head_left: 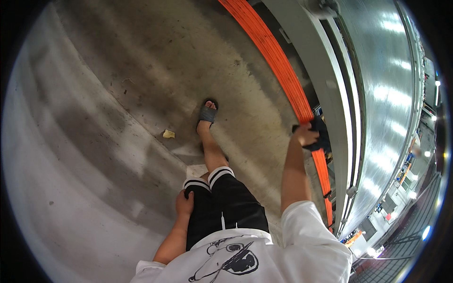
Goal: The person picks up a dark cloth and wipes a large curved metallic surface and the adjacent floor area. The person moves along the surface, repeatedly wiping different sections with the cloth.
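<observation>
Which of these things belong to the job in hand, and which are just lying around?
In the job:
Black cloth, apparently, in the right hand
Orange strip, right at that hand

Just lying about:
Yellow scrap, on the floor

Yellow scrap (169, 134) on concrete floor (155, 61)

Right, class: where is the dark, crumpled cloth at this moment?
In the head view, the dark, crumpled cloth is right of centre, in the person's bare right hand, overlapping the long, bright-orange strip.
</observation>
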`<state>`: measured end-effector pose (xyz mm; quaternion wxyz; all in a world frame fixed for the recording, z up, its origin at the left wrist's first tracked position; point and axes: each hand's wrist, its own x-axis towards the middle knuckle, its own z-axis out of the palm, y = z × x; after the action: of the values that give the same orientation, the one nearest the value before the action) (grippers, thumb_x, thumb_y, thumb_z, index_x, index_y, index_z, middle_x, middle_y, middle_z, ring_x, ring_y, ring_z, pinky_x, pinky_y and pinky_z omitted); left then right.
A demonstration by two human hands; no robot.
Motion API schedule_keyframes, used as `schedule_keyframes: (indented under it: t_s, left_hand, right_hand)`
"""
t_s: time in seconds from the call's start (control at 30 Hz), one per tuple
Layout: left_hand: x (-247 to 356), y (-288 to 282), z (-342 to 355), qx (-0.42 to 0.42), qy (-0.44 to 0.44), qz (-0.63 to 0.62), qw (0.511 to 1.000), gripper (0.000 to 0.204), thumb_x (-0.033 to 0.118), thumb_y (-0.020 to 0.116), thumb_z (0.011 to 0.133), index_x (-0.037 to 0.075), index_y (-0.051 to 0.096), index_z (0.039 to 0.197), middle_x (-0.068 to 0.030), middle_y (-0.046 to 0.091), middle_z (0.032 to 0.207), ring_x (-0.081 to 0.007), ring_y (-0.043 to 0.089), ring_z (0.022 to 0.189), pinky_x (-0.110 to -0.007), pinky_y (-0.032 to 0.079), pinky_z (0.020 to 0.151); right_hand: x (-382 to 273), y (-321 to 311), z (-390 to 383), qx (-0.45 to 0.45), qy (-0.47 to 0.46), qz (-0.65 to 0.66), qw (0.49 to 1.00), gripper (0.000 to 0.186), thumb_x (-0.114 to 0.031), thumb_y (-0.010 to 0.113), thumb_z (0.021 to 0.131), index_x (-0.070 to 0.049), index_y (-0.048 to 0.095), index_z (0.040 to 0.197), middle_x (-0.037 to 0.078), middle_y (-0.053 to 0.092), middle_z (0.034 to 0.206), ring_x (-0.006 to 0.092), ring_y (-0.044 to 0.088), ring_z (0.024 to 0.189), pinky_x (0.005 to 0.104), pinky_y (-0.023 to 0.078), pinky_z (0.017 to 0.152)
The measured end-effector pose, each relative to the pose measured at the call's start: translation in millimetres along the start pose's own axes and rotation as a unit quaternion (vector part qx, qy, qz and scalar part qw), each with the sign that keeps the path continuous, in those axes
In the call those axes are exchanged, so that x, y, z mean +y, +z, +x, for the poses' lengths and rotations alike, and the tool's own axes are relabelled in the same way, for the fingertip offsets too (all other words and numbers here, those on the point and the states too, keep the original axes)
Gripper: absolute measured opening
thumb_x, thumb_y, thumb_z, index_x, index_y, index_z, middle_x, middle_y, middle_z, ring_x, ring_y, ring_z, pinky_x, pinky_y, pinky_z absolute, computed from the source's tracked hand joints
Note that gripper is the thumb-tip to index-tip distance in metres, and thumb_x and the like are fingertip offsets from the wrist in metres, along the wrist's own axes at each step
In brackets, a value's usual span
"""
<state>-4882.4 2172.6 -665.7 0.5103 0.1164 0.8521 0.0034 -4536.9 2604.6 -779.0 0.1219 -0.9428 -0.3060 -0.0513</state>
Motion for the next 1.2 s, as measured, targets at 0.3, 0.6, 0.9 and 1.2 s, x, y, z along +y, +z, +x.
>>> schedule_keyframes:
  t_s: [0.3,0.6,0.9,1.2]
  left_hand:
    - [82,-77,24,0.081,-0.018,0.018,0.996,0.056,0.038,0.065,0.097,-0.004,0.059,0.133,-0.026,0.06,0.133,-0.0418,0.056,0.126,-0.046,0.045,0.107]
    - [103,-137,59,0.164,0.088,0.002,0.982,0.042,0.034,0.071,0.092,0.003,0.066,0.12,-0.0195,0.063,0.12,-0.0406,0.059,0.113,-0.047,0.046,0.1]
    - [136,-158,129,0.072,0.07,0.019,0.995,0.055,0.039,0.069,0.091,0.01,0.059,0.136,-0.0229,0.051,0.144,-0.0428,0.051,0.131,-0.048,0.043,0.11]
    - [134,-272,181,0.102,0.008,-0.002,0.995,0.058,0.04,0.069,0.093,0.013,0.051,0.142,-0.0202,0.05,0.142,-0.0401,0.048,0.134,-0.049,0.045,0.109]
  right_hand:
    - [-331,8,-187,-0.115,-0.359,0.148,0.914,0.062,-0.025,0.066,0.093,-0.003,0.045,0.147,0.03,0.038,0.154,0.0521,0.038,0.141,0.0572,0.035,0.117]
    - [-48,-58,-31,-0.217,-0.25,-0.072,0.941,0.053,-0.022,0.059,0.095,-0.001,0.051,0.144,0.028,0.048,0.149,0.0446,0.046,0.138,0.0506,0.039,0.114]
    - [-125,30,23,-0.02,-0.307,-0.096,0.947,0.053,-0.025,0.054,0.099,-0.004,0.051,0.147,0.022,0.051,0.151,0.0379,0.053,0.135,0.044,0.04,0.116]
    - [-362,-59,-391,-0.605,-0.345,0.193,0.691,0.048,-0.018,0.063,0.092,0.001,0.061,0.136,0.026,0.068,0.126,0.033,0.067,0.114,0.0383,0.052,0.098]
